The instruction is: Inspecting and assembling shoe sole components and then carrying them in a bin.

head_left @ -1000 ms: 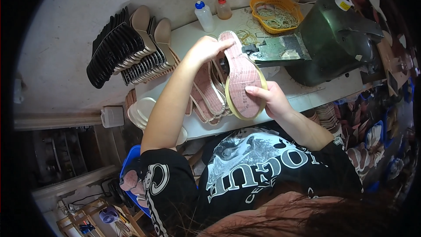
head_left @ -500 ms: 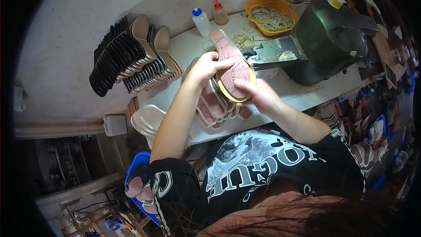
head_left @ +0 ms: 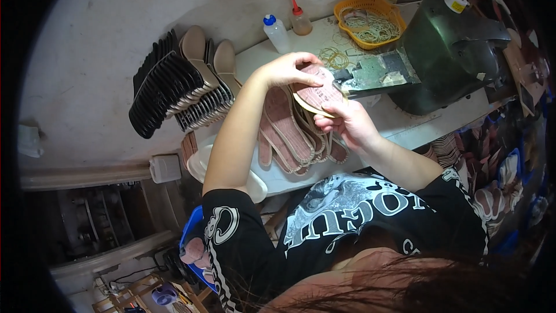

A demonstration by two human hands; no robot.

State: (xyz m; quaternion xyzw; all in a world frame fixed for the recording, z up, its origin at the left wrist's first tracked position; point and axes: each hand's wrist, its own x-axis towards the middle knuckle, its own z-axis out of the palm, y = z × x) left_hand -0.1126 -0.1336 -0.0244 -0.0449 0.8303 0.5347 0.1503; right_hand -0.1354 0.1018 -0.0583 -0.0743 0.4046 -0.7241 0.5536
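Between both hands is a pink insole (head_left: 318,95) with a pale yellow rim, held tilted over the white table (head_left: 399,133). My left hand (head_left: 289,71) curls round its far part, the thumb lying across its pink face. My right hand (head_left: 350,124) grips the near edge, thumb on top and fingers folded underneath. The insole's far end is hidden behind my left hand. Just beneath lies a fanned pile of pink insoles (head_left: 285,133) with pale stitched edging. The green arm of a machine (head_left: 376,73) stands close beyond the held insole.
At the back are a blue-capped bottle (head_left: 277,36), a red-tipped bottle (head_left: 300,23) and a yellow basket of rubber bands (head_left: 370,23). Loose bands (head_left: 334,58) lie nearby. Bundled black and beige soles (head_left: 168,84) stand at left. A blue bin (head_left: 193,223) sits below.
My left hand has moved toward the insole's far end, and the insole is now tilted and foreshortened. My right hand still grips its near edge. The whole view has shifted slightly.
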